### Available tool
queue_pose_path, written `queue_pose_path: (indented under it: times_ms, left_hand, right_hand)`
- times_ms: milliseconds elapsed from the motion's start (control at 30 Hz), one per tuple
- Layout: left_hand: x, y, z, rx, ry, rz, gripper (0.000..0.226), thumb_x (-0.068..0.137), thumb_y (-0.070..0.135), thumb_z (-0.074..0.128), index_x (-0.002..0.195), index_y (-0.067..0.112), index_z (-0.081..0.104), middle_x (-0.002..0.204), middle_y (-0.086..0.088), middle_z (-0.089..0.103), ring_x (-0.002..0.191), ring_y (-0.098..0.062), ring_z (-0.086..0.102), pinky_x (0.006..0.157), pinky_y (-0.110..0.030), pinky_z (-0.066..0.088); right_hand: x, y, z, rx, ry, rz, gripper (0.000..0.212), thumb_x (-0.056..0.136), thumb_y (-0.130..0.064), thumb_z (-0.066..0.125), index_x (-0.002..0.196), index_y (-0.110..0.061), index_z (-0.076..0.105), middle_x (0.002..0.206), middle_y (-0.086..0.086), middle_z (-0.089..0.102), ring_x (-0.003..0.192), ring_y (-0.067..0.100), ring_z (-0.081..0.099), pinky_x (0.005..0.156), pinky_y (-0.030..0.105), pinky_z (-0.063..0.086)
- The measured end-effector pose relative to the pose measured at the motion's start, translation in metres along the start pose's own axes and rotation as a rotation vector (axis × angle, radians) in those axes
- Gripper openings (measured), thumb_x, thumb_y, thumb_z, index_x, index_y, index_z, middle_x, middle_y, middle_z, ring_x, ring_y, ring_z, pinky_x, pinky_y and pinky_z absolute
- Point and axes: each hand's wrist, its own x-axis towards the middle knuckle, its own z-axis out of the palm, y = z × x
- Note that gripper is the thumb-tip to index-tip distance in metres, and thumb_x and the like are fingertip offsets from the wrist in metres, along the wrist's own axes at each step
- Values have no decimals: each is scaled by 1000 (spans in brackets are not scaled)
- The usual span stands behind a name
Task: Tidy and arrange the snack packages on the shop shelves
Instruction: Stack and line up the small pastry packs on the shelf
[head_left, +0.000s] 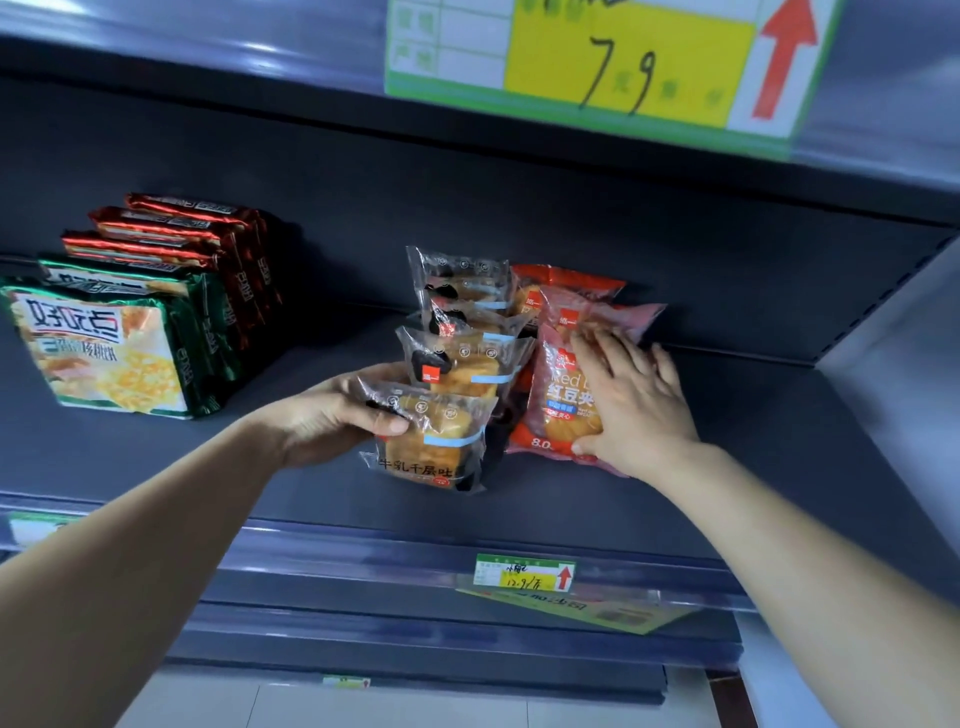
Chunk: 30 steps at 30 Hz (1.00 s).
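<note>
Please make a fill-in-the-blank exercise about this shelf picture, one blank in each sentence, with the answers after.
1. The left hand grips the ____ toast packet of its row.
2. The right hand rests on a bread packet to the ____ of that row.
3. The nearest biscuit pack is ____.
4. The arrow on the big price tag points ____.
Answers: front, right, green, up.

Large price tag (628, 67) (red arrow (785, 57)), floor tiles (389, 707)

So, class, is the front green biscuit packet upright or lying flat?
Upright: the green biscuit packet stands on its edge, face forward.
</note>
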Motion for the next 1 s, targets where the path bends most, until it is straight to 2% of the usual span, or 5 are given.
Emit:
queue_pose_path:
  times_ms: [200, 367, 633, 800, 1000]
  left_hand:
    - [14, -5, 18, 19, 237, 66, 79, 34, 29, 98, 106, 13, 69, 99, -9, 73, 92, -21, 69, 76, -27, 55]
    - [26, -14, 36, -7, 321, 162, 72, 69, 4, 72, 136, 12, 49, 114, -12, 66, 101, -23, 64, 84, -31, 55]
    - [9, -15, 37, 120, 144, 81, 94, 58, -11, 76, 138, 21, 39, 128, -14, 60, 117, -29, 60, 93, -41, 52]
    - [15, -27, 47, 357, 464, 64, 77, 52, -8, 83, 115, 24, 53, 107, 1, 69, 107, -24, 64, 93, -38, 52]
    - [24, -37, 65, 564, 647, 80, 82, 59, 5, 88, 124, 28, 45, 102, 17, 65, 98, -6, 61, 88, -26, 46]
  right_hand:
    - [1, 1, 1, -13, 4, -16, 119, 72, -51, 75, 151, -24, -9, 161, 4, -3, 148, 22, -4, 120, 44, -3]
    - [2, 2, 3, -41, 37, -45, 116, 72, -49, 75, 152, -22, -5, 161, 6, 2, 148, 23, -1, 119, 43, -2]
    - [-2, 4, 4, -60, 50, -41, 116, 73, -48, 75, 152, -24, -7, 161, 5, 1, 148, 22, -3, 118, 45, -4]
    - [-4, 4, 5, -48, 64, -51, 112, 75, -45, 74, 153, -24, -5, 161, 6, 2, 148, 23, 0, 118, 44, -3]
    - [-1, 2, 9, -43, 67, -33, 112, 76, -45, 74, 152, -25, -6, 161, 6, 0, 148, 24, 0, 119, 46, 0]
